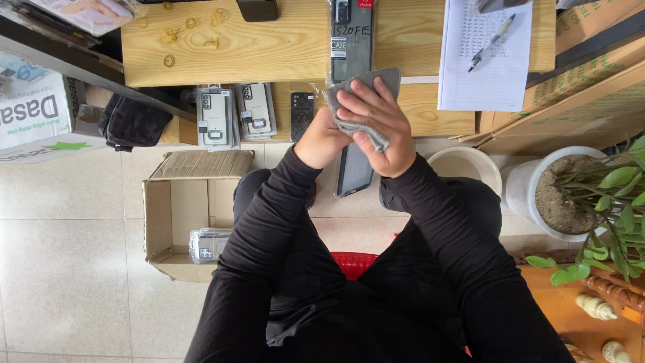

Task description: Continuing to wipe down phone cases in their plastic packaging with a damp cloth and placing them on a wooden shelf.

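Hands meet just off the near edge of the light wooden worktop (269,47). Right hand (376,128) is clamped on a grey folded cloth (366,84), fingers wrapped over the top of it, cloth corner sticking up past the fingertips. Left hand (321,141) is closed against the same bundle from the other side; what its fingers hold is hidden behind the right hand. Dark flat phone-shaped slab (354,171) hangs directly below the grip, upper end hidden under the hands, so can't tell which hand carries it.

Just above the grip: long dark packaged phone case (351,37) lying on the worktop. Left of the grip: two clear-packed grey phone cases (235,113) side by side, plus a small black patterned case (302,111) closest to the left hand. Up and right: white lined paper sheet (487,60) with a pen (494,42) on it. Down and left, on the tiled floor: open brown cardboard box (178,215).
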